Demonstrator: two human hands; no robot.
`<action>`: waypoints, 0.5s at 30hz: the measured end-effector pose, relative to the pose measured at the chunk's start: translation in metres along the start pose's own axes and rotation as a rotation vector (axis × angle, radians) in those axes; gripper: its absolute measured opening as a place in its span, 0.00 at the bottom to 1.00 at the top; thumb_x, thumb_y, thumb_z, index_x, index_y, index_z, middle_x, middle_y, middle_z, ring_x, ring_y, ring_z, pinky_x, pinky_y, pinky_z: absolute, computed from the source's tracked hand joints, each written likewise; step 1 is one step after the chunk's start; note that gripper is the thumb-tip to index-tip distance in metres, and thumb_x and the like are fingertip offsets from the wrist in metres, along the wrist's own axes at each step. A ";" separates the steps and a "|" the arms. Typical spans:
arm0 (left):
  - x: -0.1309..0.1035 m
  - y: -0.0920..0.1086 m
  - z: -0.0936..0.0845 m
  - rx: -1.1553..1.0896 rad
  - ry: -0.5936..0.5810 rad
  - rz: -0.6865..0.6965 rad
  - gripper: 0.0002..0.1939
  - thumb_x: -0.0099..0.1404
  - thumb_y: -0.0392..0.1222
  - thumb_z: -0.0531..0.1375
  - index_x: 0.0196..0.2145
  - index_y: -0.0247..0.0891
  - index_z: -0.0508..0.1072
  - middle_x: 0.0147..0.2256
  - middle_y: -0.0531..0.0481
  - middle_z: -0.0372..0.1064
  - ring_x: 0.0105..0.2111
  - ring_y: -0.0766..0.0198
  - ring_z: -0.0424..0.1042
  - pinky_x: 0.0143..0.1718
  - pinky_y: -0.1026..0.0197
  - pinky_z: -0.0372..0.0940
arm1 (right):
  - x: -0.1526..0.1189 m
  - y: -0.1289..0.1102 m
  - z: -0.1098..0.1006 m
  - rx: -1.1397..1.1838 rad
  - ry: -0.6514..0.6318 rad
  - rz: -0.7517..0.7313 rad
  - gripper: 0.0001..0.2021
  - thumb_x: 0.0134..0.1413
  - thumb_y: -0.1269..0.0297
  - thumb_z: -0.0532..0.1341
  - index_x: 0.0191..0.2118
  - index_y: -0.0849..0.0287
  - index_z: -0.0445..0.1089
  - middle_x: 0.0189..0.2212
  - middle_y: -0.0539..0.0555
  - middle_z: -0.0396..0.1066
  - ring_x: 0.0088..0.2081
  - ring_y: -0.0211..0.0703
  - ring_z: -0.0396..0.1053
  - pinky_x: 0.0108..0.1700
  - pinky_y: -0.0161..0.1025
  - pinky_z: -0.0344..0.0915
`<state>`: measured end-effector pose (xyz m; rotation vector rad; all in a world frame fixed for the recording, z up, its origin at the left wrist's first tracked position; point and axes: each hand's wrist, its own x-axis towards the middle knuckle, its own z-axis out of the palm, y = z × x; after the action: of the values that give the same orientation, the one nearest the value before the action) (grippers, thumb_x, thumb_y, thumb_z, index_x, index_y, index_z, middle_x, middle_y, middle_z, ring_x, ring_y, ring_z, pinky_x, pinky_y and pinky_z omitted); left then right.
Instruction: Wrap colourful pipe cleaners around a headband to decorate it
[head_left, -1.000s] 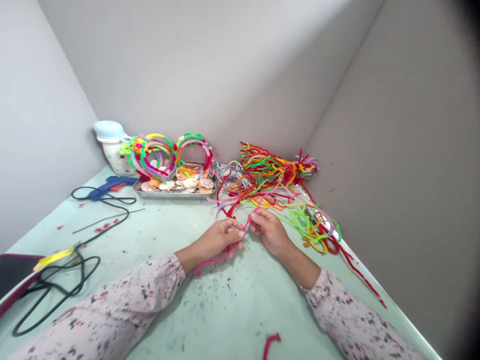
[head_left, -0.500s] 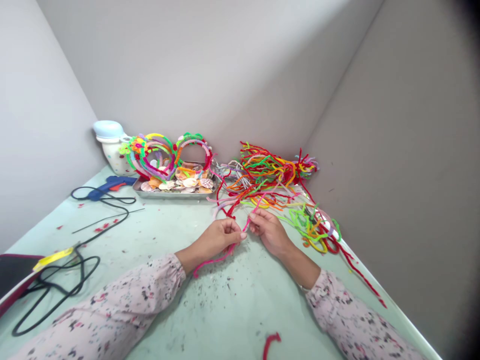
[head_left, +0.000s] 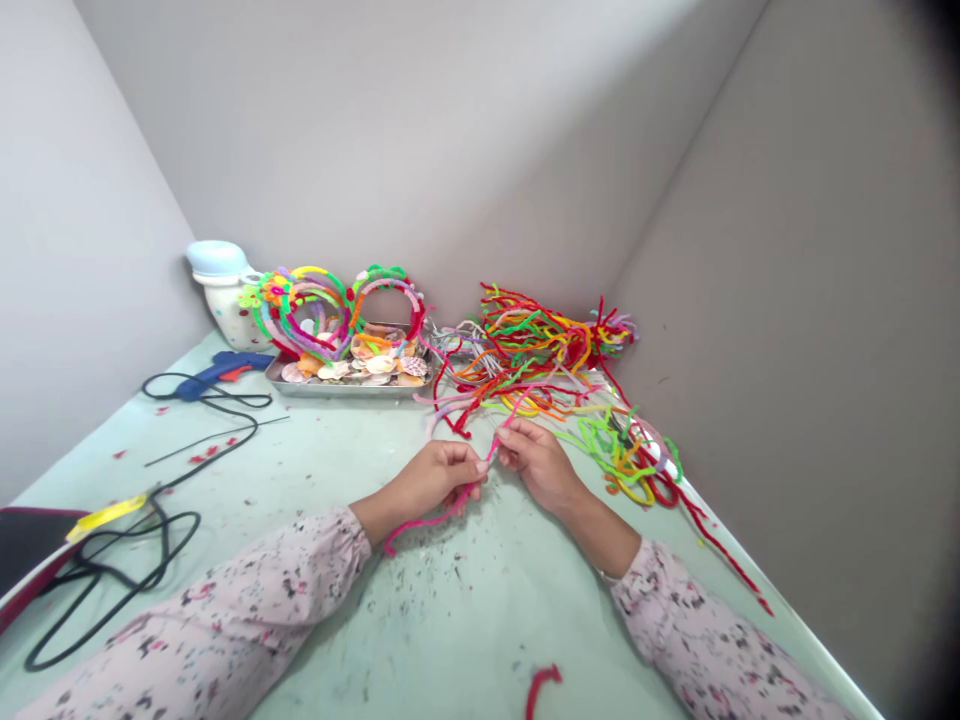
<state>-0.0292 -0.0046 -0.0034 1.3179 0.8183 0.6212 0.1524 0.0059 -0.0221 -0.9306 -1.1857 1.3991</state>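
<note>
A pink fuzzy stem [head_left: 427, 522] runs between my two hands above the middle of the table. My left hand [head_left: 435, 477] pinches it near its middle, and its lower end hangs out to the left below that hand. On the right, my right hand [head_left: 534, 458] is closed on the same stem a little higher up, close beside the left fingertips but slightly apart. The stem's paler upper end points up toward the pile of coloured stems [head_left: 540, 335] behind.
A metal tray [head_left: 349, 391] of shells with fuzzy headbands stands at the back, beside a white jar [head_left: 229, 310]. A blue glue gun [head_left: 217, 372] and black cord [head_left: 112, 590] lie left. Green stems [head_left: 607, 445] lie right; a red piece [head_left: 541, 685] lies at the front.
My left hand has shifted very slightly left and down along the pink stem, so the gap between the hands is a little wider. My right hand is almost unmoved.
</note>
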 end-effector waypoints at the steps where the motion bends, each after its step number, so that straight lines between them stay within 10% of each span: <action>1: 0.000 0.000 0.000 -0.012 -0.003 -0.009 0.14 0.57 0.49 0.60 0.26 0.34 0.66 0.20 0.54 0.68 0.13 0.73 0.61 0.15 0.69 0.52 | 0.000 0.000 0.000 -0.007 -0.003 0.002 0.08 0.50 0.61 0.64 0.26 0.58 0.67 0.18 0.46 0.64 0.21 0.34 0.57 0.25 0.34 0.50; 15: 0.004 -0.007 -0.001 -0.123 -0.071 -0.006 0.17 0.58 0.53 0.59 0.27 0.33 0.67 0.17 0.56 0.62 0.12 0.74 0.58 0.14 0.69 0.54 | 0.001 -0.001 0.001 0.031 0.024 0.023 0.11 0.46 0.57 0.66 0.26 0.58 0.68 0.18 0.47 0.64 0.21 0.34 0.58 0.24 0.33 0.51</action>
<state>-0.0276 -0.0017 -0.0106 1.2185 0.7154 0.6068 0.1518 0.0064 -0.0206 -0.9394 -1.1353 1.4178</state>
